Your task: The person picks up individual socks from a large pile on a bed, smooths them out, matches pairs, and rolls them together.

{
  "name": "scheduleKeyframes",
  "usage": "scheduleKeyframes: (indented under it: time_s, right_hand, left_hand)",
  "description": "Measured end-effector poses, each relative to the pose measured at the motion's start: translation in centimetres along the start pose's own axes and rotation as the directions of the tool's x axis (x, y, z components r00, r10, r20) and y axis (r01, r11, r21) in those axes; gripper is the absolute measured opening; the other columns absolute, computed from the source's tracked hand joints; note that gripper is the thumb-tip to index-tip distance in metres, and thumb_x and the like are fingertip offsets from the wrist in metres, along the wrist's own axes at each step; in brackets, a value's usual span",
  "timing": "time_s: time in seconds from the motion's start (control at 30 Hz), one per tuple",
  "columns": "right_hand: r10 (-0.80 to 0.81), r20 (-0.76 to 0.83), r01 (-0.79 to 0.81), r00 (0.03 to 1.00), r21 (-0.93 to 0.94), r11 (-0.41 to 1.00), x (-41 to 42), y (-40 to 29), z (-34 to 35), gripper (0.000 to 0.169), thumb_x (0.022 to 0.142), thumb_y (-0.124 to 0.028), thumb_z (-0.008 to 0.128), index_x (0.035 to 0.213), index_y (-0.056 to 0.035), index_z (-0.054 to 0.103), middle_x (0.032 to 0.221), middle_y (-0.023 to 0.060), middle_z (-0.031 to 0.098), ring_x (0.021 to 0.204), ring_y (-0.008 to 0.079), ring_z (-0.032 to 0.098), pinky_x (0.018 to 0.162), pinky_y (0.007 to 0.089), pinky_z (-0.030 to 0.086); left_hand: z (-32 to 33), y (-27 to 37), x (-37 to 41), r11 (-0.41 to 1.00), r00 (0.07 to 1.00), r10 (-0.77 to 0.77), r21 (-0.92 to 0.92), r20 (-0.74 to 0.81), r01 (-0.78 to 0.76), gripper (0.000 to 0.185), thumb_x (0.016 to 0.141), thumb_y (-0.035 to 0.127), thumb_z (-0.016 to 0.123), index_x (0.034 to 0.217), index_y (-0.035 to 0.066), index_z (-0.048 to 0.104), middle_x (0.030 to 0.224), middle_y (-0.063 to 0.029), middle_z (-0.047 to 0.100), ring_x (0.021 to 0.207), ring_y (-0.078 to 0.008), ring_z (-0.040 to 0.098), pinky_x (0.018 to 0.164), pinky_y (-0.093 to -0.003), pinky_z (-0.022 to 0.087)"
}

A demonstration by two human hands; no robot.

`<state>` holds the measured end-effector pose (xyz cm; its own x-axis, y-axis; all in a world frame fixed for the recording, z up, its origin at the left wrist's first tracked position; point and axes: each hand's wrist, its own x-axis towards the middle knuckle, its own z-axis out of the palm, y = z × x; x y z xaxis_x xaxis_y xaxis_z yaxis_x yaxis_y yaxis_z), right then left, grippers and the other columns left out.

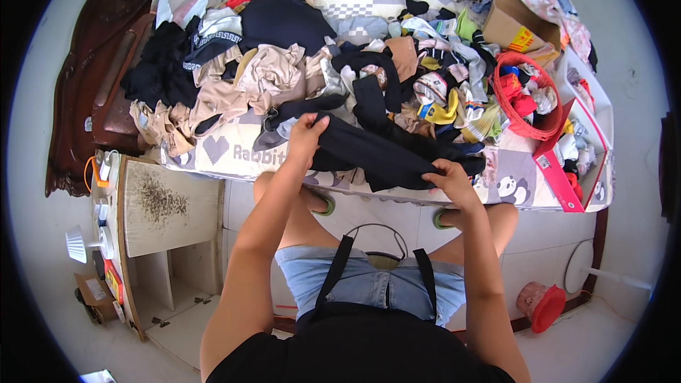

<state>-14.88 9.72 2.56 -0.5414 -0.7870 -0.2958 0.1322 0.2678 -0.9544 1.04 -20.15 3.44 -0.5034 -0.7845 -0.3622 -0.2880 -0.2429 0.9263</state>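
Observation:
A long black cloth garment (378, 151), perhaps a legging or stocking, is stretched between my two hands at the near edge of the bed. My left hand (308, 135) pinches its upper left end between thumb and fingers. Its lower right end is gripped by my right hand (452, 178). More black fabric (372, 98) lies just beyond it and partly beneath. Beige garments (274, 72) are heaped beyond my left hand. Past my right hand lies a pile of mixed socks, among them a yellow and blue one (444, 109).
On the right of the bed (553, 194) stand a red woven basket (497, 90), a pink and white box (556, 170) and an open cardboard box (497, 21), the basket and pink box holding small garments. A worn cabinet (167, 213) stands left, a red-lined bin (548, 308) on the floor right.

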Motion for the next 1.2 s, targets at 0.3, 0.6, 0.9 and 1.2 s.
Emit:
scheduleKeyframes:
  time_s: [0.3,0.6,0.9,1.2]
  right_hand:
    - [-0.152,-0.301,0.188,0.941,0.096,0.977,3.9,-0.2,-0.8,0.012,0.082,-0.012,0.068,0.079,-0.0025,0.062,0.066,-0.0052,0.053,0.057,0.0029,0.043,0.05,0.0194,0.034]
    - [-0.032,-0.596,0.114,0.802,0.101,0.988,6.1,2.3,-0.1,0.013,0.084,-0.013,0.066,0.091,-0.0035,0.062,0.07,-0.0041,0.056,0.06,0.0027,0.047,0.047,0.0184,0.036]
    - [-0.117,-0.694,0.178,0.71,0.017,0.984,1.8,3.3,-1.2,0.017,0.088,-0.014,0.06,0.102,-0.0029,0.06,0.098,0.0025,0.052,0.072,0.0084,0.056,0.056,0.0198,0.047]
    - [-0.113,-0.553,0.284,0.826,0.234,0.93,-0.6,2.7,0.9,0.023,0.09,-0.021,0.058,0.107,-0.0061,0.061,0.088,0.0005,0.062,0.074,0.0071,0.056,0.06,0.0206,0.045]
  left_hand:
    - [1.0,-4.9,5.6,0.893,0.886,0.442,0.163,-0.14,-0.42,0.021,0.079,0.022,0.072,0.087,0.009,0.057,0.068,0.0024,0.053,0.057,-0.0096,0.049,0.054,-0.0266,0.041]
    - [9.3,1.8,3.0,0.241,0.532,0.832,0.762,0.157,-0.601,0.024,0.068,0.013,0.072,0.089,0.012,0.059,0.092,-0.0093,0.055,0.089,-0.0311,0.055,0.075,-0.0397,0.046]
    - [15.1,0.8,8.1,0.587,0.888,0.381,0.673,0.259,-0.449,0.024,0.076,0.029,0.07,0.092,0.011,0.064,0.079,-0.0057,0.062,0.08,-0.0251,0.064,0.071,-0.0354,0.05]
    - [10.6,5.9,-1.2,0.681,0.849,0.333,-0.728,0.411,0.085,0.016,0.083,-0.001,0.059,0.094,0.01,0.055,0.089,-0.0022,0.062,0.079,-0.0123,0.061,0.07,-0.0269,0.05]
